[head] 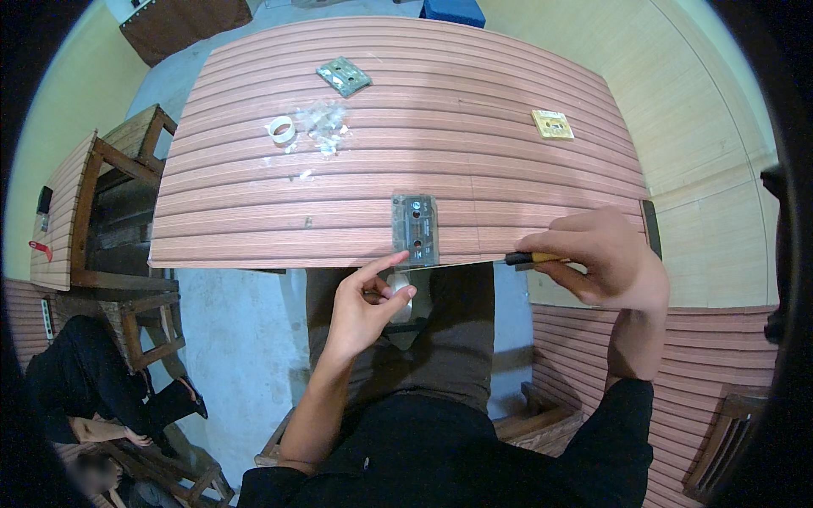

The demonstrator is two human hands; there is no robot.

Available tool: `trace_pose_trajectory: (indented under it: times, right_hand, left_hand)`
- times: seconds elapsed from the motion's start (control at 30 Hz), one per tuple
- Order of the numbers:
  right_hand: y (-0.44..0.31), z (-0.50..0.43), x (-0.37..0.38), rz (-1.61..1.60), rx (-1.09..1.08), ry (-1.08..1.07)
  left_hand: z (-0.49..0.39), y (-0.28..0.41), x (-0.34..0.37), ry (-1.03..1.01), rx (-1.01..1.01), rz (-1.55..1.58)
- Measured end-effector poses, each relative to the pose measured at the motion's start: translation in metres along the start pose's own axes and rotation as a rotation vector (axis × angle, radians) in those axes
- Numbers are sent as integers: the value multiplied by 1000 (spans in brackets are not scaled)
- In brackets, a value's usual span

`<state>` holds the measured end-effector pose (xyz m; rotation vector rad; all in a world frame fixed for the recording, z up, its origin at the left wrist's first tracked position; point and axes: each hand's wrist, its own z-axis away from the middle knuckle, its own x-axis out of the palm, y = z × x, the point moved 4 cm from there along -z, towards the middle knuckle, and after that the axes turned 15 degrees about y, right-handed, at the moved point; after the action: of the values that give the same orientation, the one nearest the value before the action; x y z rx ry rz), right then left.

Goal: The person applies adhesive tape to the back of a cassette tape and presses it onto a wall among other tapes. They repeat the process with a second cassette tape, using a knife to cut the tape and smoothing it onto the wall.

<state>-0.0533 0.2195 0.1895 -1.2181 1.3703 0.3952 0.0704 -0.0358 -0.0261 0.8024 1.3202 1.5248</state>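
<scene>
A clear-cased audio cassette point(415, 230) lies at the near edge of the wood-patterned table. My left hand point(371, 301) has its index fingertip at the cassette's lower corner, and a pale roll of tape point(401, 298) sits between its thumb and fingers, just below the edge. On the right, my right hand point(594, 260) grips the black and yellow handle point(530, 257) of a tool, probably a screwdriver, whose thin shaft points left along the edge. Farther back are a second clear cassette point(345, 76), a yellowish cassette point(552, 124) and a white tape ring point(281, 129) beside crumpled clear scraps point(325, 126).
The table point(508, 184) spans the space before me, with a pale panel wall point(692, 127) on its right. A wooden stool point(143, 324) and another table point(60, 216) stand left. A seated person point(95, 381) is at the lower left.
</scene>
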Motion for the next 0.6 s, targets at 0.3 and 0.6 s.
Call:
trace_pose_trajectory:
  times: [0.3,0.6]
  right_hand:
    - [-27,-21,18,259,-35,-73]
    - [-43,-47,34,368,-166,-172]
  left_hand:
    - [-4,3,-1,-4,-17,-23]
    - [-5,7,-1,13,20,-73]
